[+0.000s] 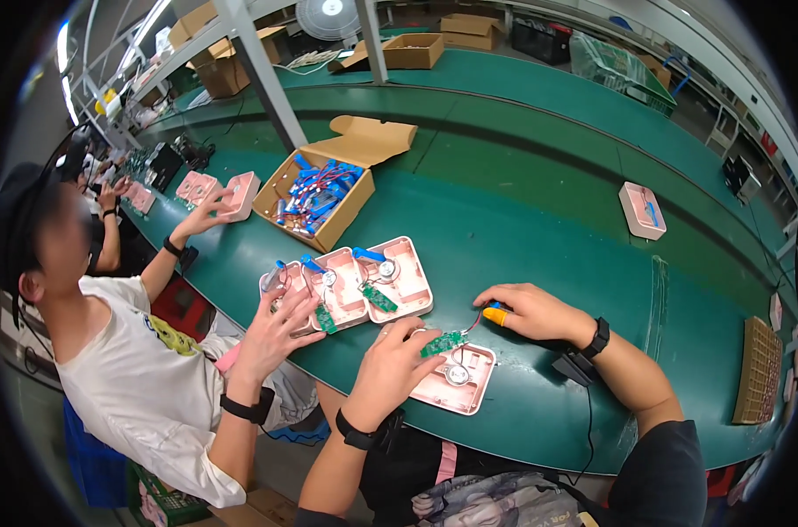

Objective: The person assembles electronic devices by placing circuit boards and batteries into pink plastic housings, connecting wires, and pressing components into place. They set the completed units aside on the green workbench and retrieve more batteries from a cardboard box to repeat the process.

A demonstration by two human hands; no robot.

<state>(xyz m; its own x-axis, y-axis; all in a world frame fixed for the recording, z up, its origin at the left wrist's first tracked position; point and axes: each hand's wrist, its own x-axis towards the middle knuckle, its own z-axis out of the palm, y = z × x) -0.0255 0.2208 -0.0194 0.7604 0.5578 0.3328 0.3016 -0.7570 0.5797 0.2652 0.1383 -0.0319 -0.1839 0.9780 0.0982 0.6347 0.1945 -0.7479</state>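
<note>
My left hand (393, 364) pinches a small green circuit board (443, 343) by its edge, above an open pink plastic housing (474, 397). Inside that housing lies a round speaker (457, 374), with thin wires leading up to the board. My right hand (537, 314), an orange cover (495, 314) on one fingertip, is closed on a blue cylindrical battery (497, 306), mostly hidden by the fingers. A red wire runs from the battery toward the board. Left of my hands stand several pink housings (422, 303) with batteries, speakers and green boards.
A cardboard box (346, 215) of blue batteries stands beyond the housings. A co-worker at left reaches one hand (280, 325) over the nearest housings, the other (204, 218) to a farther one. Another pink housing (642, 211) lies far right; a brown tray (755, 373) sits at the right edge.
</note>
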